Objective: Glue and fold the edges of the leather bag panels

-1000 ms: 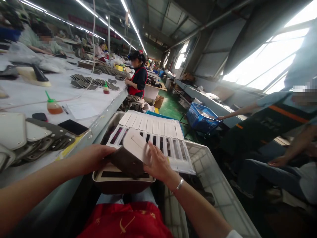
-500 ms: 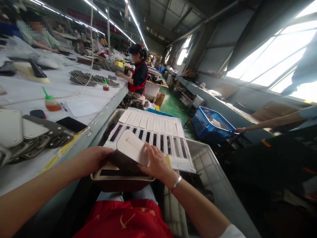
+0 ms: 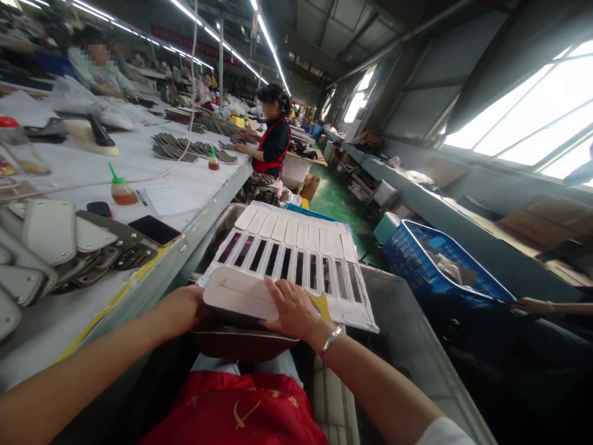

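Panel of smooth off-white sheet [image 3: 236, 293], oblong and round-cornered, marked with a thin crooked line, held tilted at lower centre of the frame. Right grip [image 3: 291, 309] clamped on its right end, fingers over the pale face, thumb by the lower edge. Left grip [image 3: 183, 309] against its left end, fingertips hidden; cannot tell whether clamped. Directly below, shallow brown round-cornered tray [image 3: 245, 347], partly covered. Just behind, white slotted board [image 3: 359, 315] with wrinkled edges, pale oblong strips [image 3: 278, 230] side by side above long slots. Towards lower right, grey plastic crate [image 3: 393, 312]. At right, blue lattice-walled plastic basket [image 3: 410, 272], with another person's hand [image 3: 532, 306] at its end. At left, white-topped table [image 3: 199, 176] bearing overlapping pale plates with riveted corners [image 3: 50, 232], flat glossy black phone [image 3: 155, 230] and squat green-nozzled bottle of amber liquid [image 3: 123, 194].
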The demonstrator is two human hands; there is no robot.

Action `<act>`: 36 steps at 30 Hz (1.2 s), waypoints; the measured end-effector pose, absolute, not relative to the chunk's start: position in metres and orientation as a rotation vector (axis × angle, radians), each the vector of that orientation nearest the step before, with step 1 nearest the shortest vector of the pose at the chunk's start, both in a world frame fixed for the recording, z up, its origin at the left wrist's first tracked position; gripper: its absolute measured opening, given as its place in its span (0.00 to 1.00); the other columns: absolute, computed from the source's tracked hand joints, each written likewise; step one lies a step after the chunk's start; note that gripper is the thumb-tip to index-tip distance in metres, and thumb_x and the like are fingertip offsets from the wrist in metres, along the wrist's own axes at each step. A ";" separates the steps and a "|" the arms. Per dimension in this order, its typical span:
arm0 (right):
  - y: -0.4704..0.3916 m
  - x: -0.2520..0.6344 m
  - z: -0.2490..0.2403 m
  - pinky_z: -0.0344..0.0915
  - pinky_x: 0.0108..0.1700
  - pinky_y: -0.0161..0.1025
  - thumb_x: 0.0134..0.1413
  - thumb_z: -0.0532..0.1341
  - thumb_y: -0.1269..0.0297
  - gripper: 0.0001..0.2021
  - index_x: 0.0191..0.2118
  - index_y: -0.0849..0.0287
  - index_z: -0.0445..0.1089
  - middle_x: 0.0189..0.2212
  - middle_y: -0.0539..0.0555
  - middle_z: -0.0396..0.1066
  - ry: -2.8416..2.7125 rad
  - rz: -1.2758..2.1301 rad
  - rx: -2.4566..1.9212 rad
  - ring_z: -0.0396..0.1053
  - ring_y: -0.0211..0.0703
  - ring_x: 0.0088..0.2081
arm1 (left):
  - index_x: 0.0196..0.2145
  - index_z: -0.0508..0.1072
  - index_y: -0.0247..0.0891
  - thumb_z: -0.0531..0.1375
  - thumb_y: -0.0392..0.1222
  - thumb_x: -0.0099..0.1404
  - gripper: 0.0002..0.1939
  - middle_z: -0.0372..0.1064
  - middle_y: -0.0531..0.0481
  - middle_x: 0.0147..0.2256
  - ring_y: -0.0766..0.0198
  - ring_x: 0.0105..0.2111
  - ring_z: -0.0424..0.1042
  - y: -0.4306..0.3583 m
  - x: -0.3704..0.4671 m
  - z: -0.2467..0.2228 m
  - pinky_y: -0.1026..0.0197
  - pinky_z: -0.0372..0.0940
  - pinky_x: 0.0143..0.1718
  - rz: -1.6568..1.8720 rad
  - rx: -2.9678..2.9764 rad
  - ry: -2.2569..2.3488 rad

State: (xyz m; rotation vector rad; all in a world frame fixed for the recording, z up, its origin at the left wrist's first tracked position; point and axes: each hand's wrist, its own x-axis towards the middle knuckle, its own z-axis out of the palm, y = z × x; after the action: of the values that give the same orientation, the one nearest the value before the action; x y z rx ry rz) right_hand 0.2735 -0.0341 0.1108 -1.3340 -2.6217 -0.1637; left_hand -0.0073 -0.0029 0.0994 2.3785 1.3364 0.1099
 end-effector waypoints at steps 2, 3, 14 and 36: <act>-0.032 0.271 0.107 0.61 0.47 0.50 0.45 0.62 0.46 0.47 0.63 0.67 0.41 0.47 0.63 0.60 -2.629 -0.182 -1.322 0.59 0.54 0.45 | 0.32 0.75 0.37 0.55 0.46 0.58 0.13 0.72 0.42 0.33 0.53 0.36 0.71 -0.003 -0.016 0.098 0.54 0.64 0.41 0.137 2.364 1.392; -0.031 0.270 0.106 0.61 0.47 0.50 0.45 0.62 0.46 0.47 0.63 0.68 0.41 0.47 0.64 0.60 -2.637 -0.188 -1.317 0.59 0.54 0.45 | 0.32 0.75 0.37 0.55 0.46 0.58 0.13 0.71 0.42 0.33 0.53 0.35 0.71 -0.003 -0.021 0.097 0.53 0.64 0.41 0.140 2.365 1.397; -0.016 0.275 0.118 0.61 0.43 0.49 0.49 0.59 0.48 0.40 0.63 0.62 0.44 0.47 0.61 0.61 -2.638 -0.332 -1.240 0.59 0.53 0.44 | 0.44 0.74 0.37 0.49 0.43 0.60 0.19 0.69 0.39 0.32 0.49 0.34 0.71 -0.010 -0.025 0.081 0.51 0.63 0.36 0.157 2.408 1.455; -0.047 0.255 0.107 0.60 0.33 0.45 0.47 0.62 0.56 0.39 0.61 0.66 0.47 0.42 0.64 0.64 -2.991 -0.345 -1.066 0.62 0.51 0.37 | 0.53 0.63 0.35 0.56 0.56 0.57 0.31 0.66 0.40 0.52 0.52 0.51 0.65 -0.018 -0.014 0.052 0.51 0.59 0.53 0.600 1.728 1.538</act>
State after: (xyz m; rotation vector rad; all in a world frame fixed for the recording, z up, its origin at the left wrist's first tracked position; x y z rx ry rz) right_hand 0.2545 -0.0475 0.1071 -1.0660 -2.9909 -0.3445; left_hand -0.0142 -0.0184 0.0515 1.7284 1.5375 0.6001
